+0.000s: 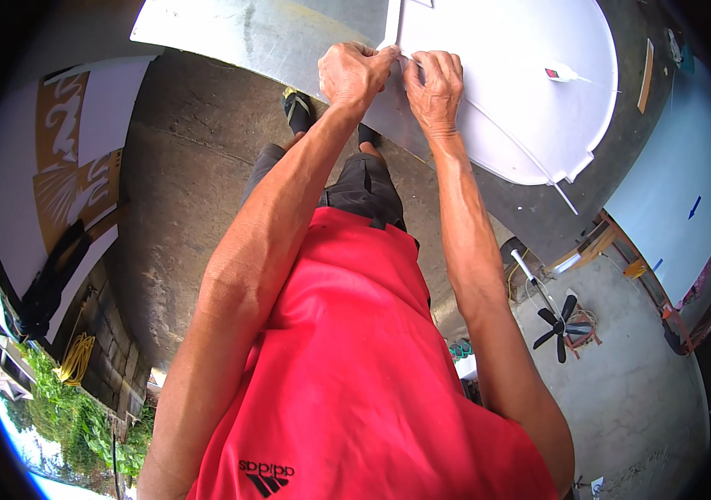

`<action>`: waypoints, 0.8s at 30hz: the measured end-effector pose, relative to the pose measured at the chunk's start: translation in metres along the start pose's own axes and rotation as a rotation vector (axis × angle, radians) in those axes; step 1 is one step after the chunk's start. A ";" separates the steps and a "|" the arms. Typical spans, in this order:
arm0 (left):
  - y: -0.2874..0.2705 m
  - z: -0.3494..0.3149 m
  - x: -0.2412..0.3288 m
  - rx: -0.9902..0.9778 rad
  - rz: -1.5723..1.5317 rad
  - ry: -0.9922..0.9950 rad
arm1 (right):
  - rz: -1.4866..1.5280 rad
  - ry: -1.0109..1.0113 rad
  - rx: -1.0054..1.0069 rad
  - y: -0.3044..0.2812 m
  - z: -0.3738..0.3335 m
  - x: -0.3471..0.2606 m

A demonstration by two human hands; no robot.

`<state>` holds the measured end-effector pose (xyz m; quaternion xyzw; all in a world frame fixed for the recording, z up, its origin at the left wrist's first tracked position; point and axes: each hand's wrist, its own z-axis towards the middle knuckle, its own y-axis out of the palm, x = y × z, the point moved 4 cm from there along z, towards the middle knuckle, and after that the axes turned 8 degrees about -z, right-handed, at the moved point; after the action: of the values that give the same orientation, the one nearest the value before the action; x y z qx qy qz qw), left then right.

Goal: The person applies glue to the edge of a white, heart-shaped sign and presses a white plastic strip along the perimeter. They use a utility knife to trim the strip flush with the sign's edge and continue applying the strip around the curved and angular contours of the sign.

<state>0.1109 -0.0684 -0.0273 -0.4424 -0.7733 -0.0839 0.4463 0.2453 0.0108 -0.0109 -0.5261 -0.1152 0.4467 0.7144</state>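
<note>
A large white panel (522, 75) with a rounded edge lies on the worktable at the top of the head view. My left hand (351, 73) is closed at the panel's left edge, thumb and fingers pinching a narrow white strip (522, 147). Close beside it, my right hand (434, 87) is also closed on this strip, its fingers bent down. From there the strip runs across the panel and sticks out past its near right edge. Another white strip (394, 23) stands along the panel's left edge, above my left hand. My fingers hide where the strips meet.
A small white bottle (562, 73) with a thin nozzle lies on the panel. Bare grey metal sheet (255, 29) covers the table's left part. A black-bladed fan (562, 327) is on the floor at right. Large boards (80, 158) stand at left, near a coiled yellow cable (77, 360).
</note>
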 end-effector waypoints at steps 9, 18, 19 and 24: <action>0.001 -0.002 0.000 0.011 0.020 -0.001 | -0.029 0.036 0.039 0.006 -0.003 -0.005; 0.000 -0.003 0.000 -0.008 0.020 -0.017 | -0.038 0.094 -0.065 0.003 -0.005 -0.004; -0.001 -0.003 0.001 -0.011 0.025 -0.022 | -0.051 0.112 -0.086 -0.003 -0.005 -0.001; 0.000 -0.003 0.003 0.009 0.009 -0.035 | -0.154 0.162 -0.197 -0.044 -0.028 0.031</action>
<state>0.1127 -0.0680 -0.0230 -0.4454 -0.7794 -0.0708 0.4350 0.3039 0.0142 0.0054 -0.6176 -0.1403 0.3331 0.6985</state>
